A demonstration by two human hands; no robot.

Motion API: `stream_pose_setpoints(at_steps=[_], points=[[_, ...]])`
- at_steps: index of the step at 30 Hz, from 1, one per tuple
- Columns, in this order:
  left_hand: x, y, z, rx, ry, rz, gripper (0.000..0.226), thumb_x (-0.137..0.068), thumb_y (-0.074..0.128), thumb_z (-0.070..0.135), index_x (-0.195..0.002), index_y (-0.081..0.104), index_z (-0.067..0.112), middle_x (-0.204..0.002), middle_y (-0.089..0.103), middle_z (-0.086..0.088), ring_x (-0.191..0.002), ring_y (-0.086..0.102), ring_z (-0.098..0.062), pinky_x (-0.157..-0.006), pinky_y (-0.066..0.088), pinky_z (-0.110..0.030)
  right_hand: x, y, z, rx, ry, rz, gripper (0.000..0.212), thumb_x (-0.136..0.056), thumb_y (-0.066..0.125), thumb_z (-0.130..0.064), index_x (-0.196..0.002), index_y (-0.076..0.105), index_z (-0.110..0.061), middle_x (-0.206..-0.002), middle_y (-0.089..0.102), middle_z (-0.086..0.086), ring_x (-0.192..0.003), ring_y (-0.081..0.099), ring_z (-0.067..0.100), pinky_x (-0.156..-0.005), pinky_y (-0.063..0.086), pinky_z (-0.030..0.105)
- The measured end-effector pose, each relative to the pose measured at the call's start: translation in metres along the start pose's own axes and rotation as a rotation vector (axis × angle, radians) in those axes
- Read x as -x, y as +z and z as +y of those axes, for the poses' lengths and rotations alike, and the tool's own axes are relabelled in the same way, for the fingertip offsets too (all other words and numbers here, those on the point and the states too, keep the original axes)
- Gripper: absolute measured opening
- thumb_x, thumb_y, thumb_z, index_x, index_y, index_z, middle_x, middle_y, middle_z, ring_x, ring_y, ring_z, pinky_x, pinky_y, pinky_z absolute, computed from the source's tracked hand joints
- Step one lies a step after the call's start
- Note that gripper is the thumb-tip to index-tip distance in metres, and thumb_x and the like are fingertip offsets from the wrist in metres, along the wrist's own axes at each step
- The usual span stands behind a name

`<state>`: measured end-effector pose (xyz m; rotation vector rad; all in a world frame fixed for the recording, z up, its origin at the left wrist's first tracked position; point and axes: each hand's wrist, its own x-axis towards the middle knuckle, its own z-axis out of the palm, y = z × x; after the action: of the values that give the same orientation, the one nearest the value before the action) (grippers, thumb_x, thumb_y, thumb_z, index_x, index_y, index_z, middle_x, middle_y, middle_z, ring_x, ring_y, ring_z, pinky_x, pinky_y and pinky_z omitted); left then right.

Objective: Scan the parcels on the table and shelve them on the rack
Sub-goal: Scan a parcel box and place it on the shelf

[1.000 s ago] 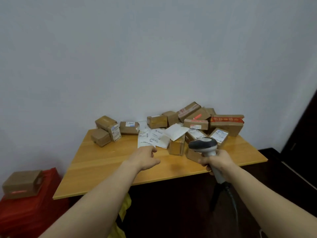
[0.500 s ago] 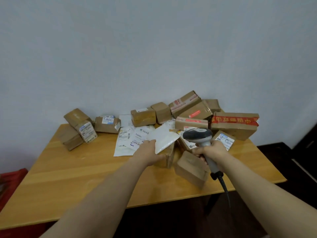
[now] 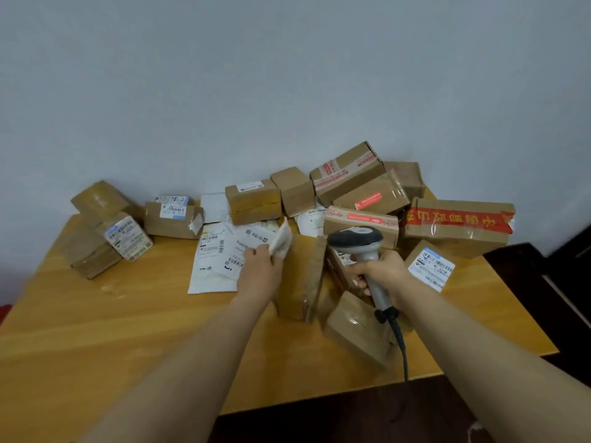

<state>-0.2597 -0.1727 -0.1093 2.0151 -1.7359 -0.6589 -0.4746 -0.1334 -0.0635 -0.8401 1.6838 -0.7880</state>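
Observation:
Several brown cardboard parcels are heaped along the back of a wooden table [image 3: 134, 330]. My left hand [image 3: 260, 270] grips a white padded envelope [image 3: 281, 239] and holds it tilted up on edge, just above a brown box [image 3: 302, 276] standing in the middle. My right hand [image 3: 380, 271] holds a grey handheld scanner [image 3: 356, 241] by its handle, head pointing left towards the envelope. Its cable hangs down over the table's front edge. Flat white mailers with barcode labels [image 3: 214, 257] lie left of my left hand.
A long box with red tape [image 3: 457, 223] sits at the back right, and a labelled box [image 3: 430, 265] lies before it. More boxes [image 3: 105, 228] stand at the back left. A small box [image 3: 355, 330] lies under my right wrist. A dark door edge [image 3: 563, 282] is at the right.
I have come closer to the table. My left hand reached forward, took the white envelope off the middle box and tipped it up on edge. The scanner moved in towards it.

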Motion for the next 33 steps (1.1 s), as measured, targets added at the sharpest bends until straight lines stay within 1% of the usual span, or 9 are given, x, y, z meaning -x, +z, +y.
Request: stream_pose_setpoints(at_steps=[5, 9, 13, 15, 18, 21, 28, 30, 33], points=[[-0.034, -0.014, -0.022, 0.316, -0.296, 0.030, 0.037, -0.101, 0.041, 0.015, -0.134, 0.041, -0.003, -0.130, 0.053, -0.023, -0.116, 0.051, -0.038, -0.089, 0.044, -0.040, -0.015, 0.016, -0.007, -0.008, 0.038, -0.033, 0.015, -0.076, 0.076, -0.006, -0.081, 0.062, -0.006, -0.059, 0.062, 0.007, -0.050, 0.053, 0.018, -0.053, 0.047, 0.031], [-0.044, -0.007, -0.027, 0.324, -0.471, -0.014, 0.064, -0.098, 0.051, 0.018, -0.149, 0.016, 0.000, -0.147, 0.034, -0.024, -0.132, 0.037, -0.040, -0.104, 0.037, -0.044, -0.023, 0.023, -0.005, -0.020, 0.055, -0.031, 0.018, -0.078, 0.075, -0.004, -0.083, 0.058, -0.010, -0.065, 0.062, 0.009, -0.053, 0.053, 0.018, -0.052, 0.046, 0.030], [-0.033, 0.003, -0.014, -0.115, -0.125, 0.051, 0.091, -0.089, 0.058, 0.048, -0.153, 0.003, 0.014, -0.160, -0.001, -0.013, -0.146, 0.001, -0.034, -0.117, 0.014, -0.047, -0.025, 0.021, -0.005, -0.016, 0.057, -0.017, 0.016, -0.078, 0.075, -0.006, -0.081, 0.060, -0.010, -0.069, 0.063, 0.010, -0.057, 0.054, 0.019, -0.058, 0.048, 0.032], [-0.029, 0.016, -0.002, -0.212, 0.021, -0.121, 0.098, -0.081, 0.059, 0.062, -0.153, 0.009, 0.018, -0.160, 0.002, -0.010, -0.146, 0.003, -0.034, -0.116, 0.017, -0.050, -0.026, 0.020, -0.005, -0.013, 0.053, -0.008, 0.016, -0.078, 0.076, -0.007, -0.084, 0.061, -0.009, -0.069, 0.063, 0.010, -0.057, 0.055, 0.019, -0.059, 0.049, 0.032], [-0.026, 0.038, 0.009, -0.251, -0.091, -0.493, 0.135, -0.062, 0.070, 0.070, -0.151, -0.015, 0.015, -0.159, -0.003, -0.014, -0.146, 0.000, -0.037, -0.115, 0.017, -0.053, -0.027, 0.017, -0.001, -0.031, 0.058, 0.016, 0.023, -0.078, 0.076, -0.007, -0.094, 0.060, -0.007, -0.066, 0.063, 0.008, -0.054, 0.055, 0.017, -0.054, 0.048, 0.030], [-0.022, 0.051, 0.007, -0.263, -0.145, -0.543, 0.150, -0.055, 0.076, 0.068, -0.145, -0.030, 0.012, -0.158, 0.000, -0.017, -0.145, 0.004, -0.039, -0.116, 0.018, -0.054, -0.025, 0.013, 0.004, -0.035, 0.064, 0.036, 0.021, -0.077, 0.076, -0.006, -0.091, 0.060, -0.006, -0.058, 0.062, 0.004, -0.050, 0.056, 0.015, -0.050, 0.048, 0.027], [-0.023, 0.004, -0.003, 0.078, -0.297, -0.388, 0.129, -0.070, 0.079, 0.042, -0.150, -0.016, 0.007, -0.156, 0.013, -0.018, -0.142, 0.021, -0.037, -0.114, 0.031, -0.046, -0.004, 0.007, -0.009, -0.083, 0.010, -0.004, 0.015, -0.078, 0.076, -0.009, -0.085, 0.063, -0.006, -0.055, 0.063, 0.004, -0.044, 0.055, 0.014, -0.043, 0.047, 0.024], [-0.022, -0.025, -0.007, 0.304, -0.324, -0.319, 0.106, -0.071, 0.079, 0.029, -0.149, 0.011, 0.004, -0.142, 0.037, -0.019, -0.126, 0.045, -0.036, -0.098, 0.049, -0.045, 0.007, 0.010, -0.021, -0.087, -0.035, -0.070, 0.016, -0.079, 0.076, -0.012, -0.088, 0.064, -0.007, -0.057, 0.065, 0.004, -0.047, 0.058, 0.014, -0.044, 0.048, 0.024], [-0.008, -0.068, -0.013, 0.648, -0.363, -0.242, 0.051, -0.072, 0.072, 0.003, -0.117, 0.048, 0.002, -0.116, 0.062, -0.018, -0.093, 0.065, -0.029, -0.065, 0.058, -0.035, 0.026, 0.022, -0.039, -0.070, -0.136, -0.178, 0.022, -0.079, 0.077, -0.017, -0.094, 0.066, -0.005, -0.068, 0.069, 0.007, -0.054, 0.062, 0.015, -0.053, 0.051, 0.027]])
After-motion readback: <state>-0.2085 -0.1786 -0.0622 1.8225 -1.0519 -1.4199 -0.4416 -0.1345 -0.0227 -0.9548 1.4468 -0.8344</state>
